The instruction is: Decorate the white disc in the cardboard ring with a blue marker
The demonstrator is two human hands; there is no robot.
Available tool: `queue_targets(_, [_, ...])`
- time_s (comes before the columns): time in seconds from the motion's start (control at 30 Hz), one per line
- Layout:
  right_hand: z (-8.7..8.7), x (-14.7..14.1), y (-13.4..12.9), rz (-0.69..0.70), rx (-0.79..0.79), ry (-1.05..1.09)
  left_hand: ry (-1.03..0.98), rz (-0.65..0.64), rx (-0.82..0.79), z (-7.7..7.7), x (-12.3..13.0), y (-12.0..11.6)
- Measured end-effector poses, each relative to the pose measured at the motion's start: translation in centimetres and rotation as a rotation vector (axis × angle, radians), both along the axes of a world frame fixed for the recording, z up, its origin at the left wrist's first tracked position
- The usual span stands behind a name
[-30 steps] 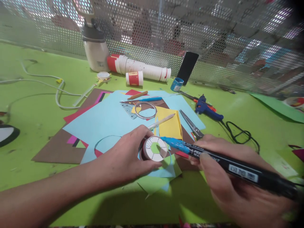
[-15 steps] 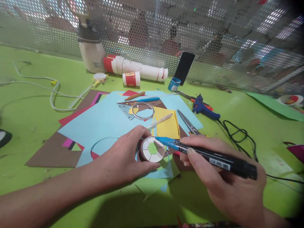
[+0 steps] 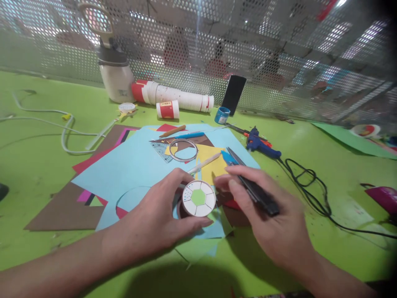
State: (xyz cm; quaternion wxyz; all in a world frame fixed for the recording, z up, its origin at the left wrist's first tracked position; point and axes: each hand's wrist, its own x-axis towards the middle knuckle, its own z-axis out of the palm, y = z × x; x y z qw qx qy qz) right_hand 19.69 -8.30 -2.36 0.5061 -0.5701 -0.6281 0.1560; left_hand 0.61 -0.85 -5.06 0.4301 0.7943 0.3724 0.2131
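Note:
My left hand point(image 3: 167, 207) is closed round a small paper cup point(image 3: 199, 198), whose round white end faces me. A green hexagon sits at its centre, black lines split the ring around it, and blue dots fill part of the upper left. In my right hand point(image 3: 263, 207) is a black marker pen point(image 3: 259, 194) with a blue tip end, held to the right of the cup and apart from it. Beneath both hands lie light blue paper point(image 3: 124, 165) and yellow paper point(image 3: 211, 159). A pale pencil point(image 3: 206, 162) rests just behind the cup.
A tape ring point(image 3: 196, 154) and a set square point(image 3: 159, 150) lie on the paper. Rightward are a blue glue gun point(image 3: 262, 145) with a looping black cord and a phone point(image 3: 234, 94). Stacked paper cups point(image 3: 182, 97) and a large bottle point(image 3: 118, 78) stand along the perforated screen point(image 3: 192, 49).
My right hand has drawn the marker pen off the cup's end, turning its tip up and away. The left hand still holds the cup, and the whole view has shifted slightly.

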Motion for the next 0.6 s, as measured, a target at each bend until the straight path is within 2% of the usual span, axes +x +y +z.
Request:
queue_targets(0.1, [-0.1,-0.4,0.1,0.058,-0.067,-0.015,-0.077,0.007,0.003,-0.2,-0.1,-0.2])
queue_targets(0.2, [0.1,-0.9,0.1,0.061,-0.099,0.0,-0.074,0.0,0.044,-0.3,-0.1,-0.4])
queue_targets(0.37, [0.2,-1.2,0.0,0.055,-0.073,-0.05,0.004,-0.037,0.158,-0.4,-0.4,-0.7])
queue_targets(0.6, [0.1,-0.6,0.4,0.107,-0.066,-0.105,0.005,-0.114,0.262,0.0,-0.7,-0.8])
